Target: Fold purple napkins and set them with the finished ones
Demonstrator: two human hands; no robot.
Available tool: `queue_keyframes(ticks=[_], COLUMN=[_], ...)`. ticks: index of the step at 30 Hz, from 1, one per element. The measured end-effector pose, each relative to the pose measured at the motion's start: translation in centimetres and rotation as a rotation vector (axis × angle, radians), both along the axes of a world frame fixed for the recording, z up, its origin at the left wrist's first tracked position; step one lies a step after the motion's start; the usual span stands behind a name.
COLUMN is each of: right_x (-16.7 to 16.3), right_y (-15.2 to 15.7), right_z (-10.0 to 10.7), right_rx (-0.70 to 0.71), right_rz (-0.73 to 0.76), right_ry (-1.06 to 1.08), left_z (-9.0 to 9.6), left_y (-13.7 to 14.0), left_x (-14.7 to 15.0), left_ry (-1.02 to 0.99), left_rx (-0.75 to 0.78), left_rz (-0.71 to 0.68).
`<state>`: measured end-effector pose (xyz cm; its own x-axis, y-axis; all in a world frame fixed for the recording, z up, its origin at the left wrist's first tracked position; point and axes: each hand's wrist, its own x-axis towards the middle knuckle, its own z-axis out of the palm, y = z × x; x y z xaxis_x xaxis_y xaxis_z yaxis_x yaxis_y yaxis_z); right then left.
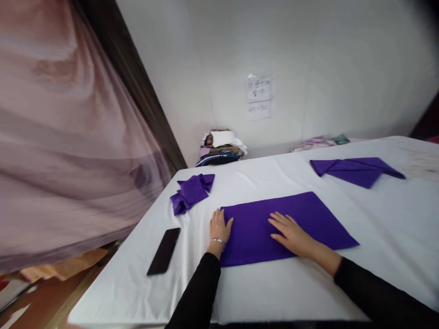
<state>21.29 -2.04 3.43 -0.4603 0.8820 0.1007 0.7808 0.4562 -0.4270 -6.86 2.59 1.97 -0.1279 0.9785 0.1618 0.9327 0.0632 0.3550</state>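
A flat purple cloth [254,237] lies spread on the white-covered table in front of me, roughly a rectangle with a slanted right end. At its left edge rests my left hand [220,227], fingers stretched out, with a bracelet on the wrist. My right hand [291,235] lies flat with spread fingers on the middle of the same cloth. Neither hand grips anything. Beyond my left hand is a crumpled purple cloth [194,193], and farther back on the right a loosely folded purple cloth [360,170].
A black phone [163,251] lies on the white table cover [120,278], left of my hands. Against the wall stands a stack of folded fabrics [221,148]. More fabric [315,143] lies behind the table's far edge. A pink curtain [68,137] hangs at the left.
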Motion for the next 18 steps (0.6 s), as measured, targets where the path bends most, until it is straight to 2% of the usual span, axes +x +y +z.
queue_keyframes(ticks=[3, 6, 13, 18], right_x=[-2.5, -3.9, -4.7, -6.0], right_y=[0.4, 0.9, 2.2, 3.0], right_z=[1.7, 2.6, 2.1, 2.0], right_rx=[-0.027, -0.06, -0.101, -0.112], right_rz=[0.068, 0.09, 0.087, 0.094], right_ry=[0.018, 0.03, 0.036, 0.036], left_z=[-0.8, -1.4, -1.3, -0.4], left_y=[0.5, 1.1, 1.5, 1.4], left_x=[0.4, 0.3, 0.1, 1.0], left_ry=[0.089, 0.134, 0.197, 0.257], left_rx=[-0.091, -0.115, -0.123, -0.162], left_rz=[-0.023, -0.065, -0.007, -0.026])
